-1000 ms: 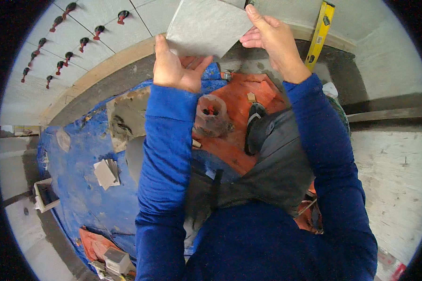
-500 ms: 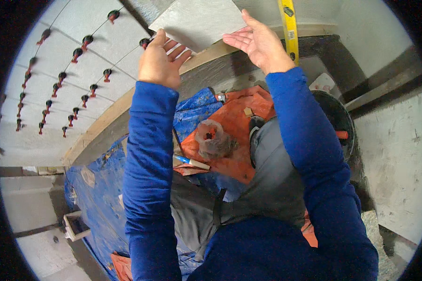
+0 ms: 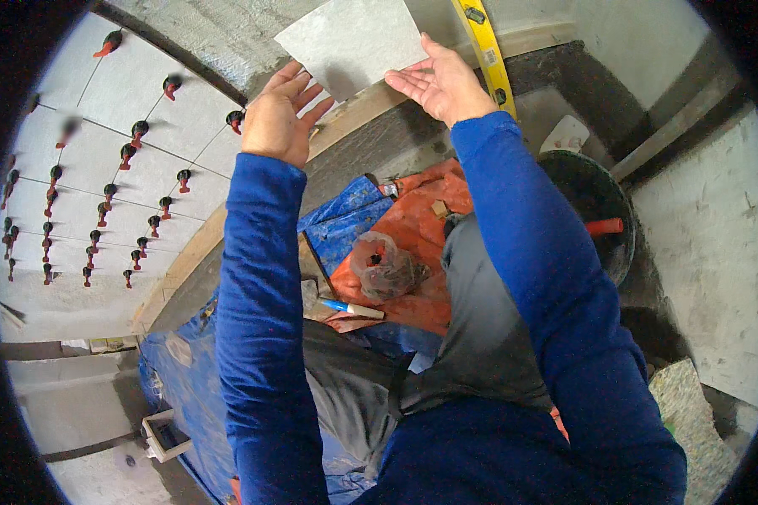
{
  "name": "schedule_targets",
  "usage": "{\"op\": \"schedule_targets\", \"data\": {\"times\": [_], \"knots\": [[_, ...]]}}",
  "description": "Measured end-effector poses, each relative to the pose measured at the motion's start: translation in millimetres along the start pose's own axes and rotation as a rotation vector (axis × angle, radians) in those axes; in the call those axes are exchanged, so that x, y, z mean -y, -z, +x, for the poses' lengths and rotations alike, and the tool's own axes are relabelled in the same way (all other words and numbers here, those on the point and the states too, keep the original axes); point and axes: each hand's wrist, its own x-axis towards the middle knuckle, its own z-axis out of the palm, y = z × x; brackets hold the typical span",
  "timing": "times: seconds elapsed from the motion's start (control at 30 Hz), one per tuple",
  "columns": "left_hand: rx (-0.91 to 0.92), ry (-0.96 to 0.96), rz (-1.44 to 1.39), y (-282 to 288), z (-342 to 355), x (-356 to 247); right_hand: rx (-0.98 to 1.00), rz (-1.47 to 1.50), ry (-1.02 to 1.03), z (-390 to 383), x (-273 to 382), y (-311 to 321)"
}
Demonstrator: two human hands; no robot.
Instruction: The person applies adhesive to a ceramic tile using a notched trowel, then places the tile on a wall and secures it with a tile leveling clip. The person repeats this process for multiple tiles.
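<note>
Tile [image 3: 354, 46]: being steadied far centre, left of level [image 3: 488, 57] | left hand [image 3: 280, 122], right hand [image 3: 446, 84]: being held apart, open-fingered, at opposite sides, apparently for even support

No lettering can be read; the pale label [image 3: 490, 57] on the yellow spirit level [image 3: 483, 36] is too small to decipher.

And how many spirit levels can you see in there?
1: the yellow spirit level, just right of the right hand, crossing the wooden batten in the view. Another could be hidden behind the blue sleeves.
</note>
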Motion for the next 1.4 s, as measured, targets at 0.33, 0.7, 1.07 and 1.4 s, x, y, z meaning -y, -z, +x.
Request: {"op": "schedule_targets", "data": {"times": [0.33, 0.7, 1.07, 1.4], "knots": [[0.0, 0.109, -0.352, -9.8, 14.3, 64.2, -0.164, -0.258, 0.175, 7.7, 17.7, 16.1], [-0.054, 0.235, -0.738, -33.2, 3.2, 115.0, -0.219, -0.706, 0.528, -1.6, 25.4, 7.6], [-0.173, -0.125, -0.202, -26.1, 5.6, 61.5, -0.072, -0.278, 0.211, -14.7, 18.8, -1.1], [-0.344, -0.752, 0.609, -42.9, 9.9, -8.5, 0.178, 0.268, 0.021, -48.3, -10.5, -43.9]]}}
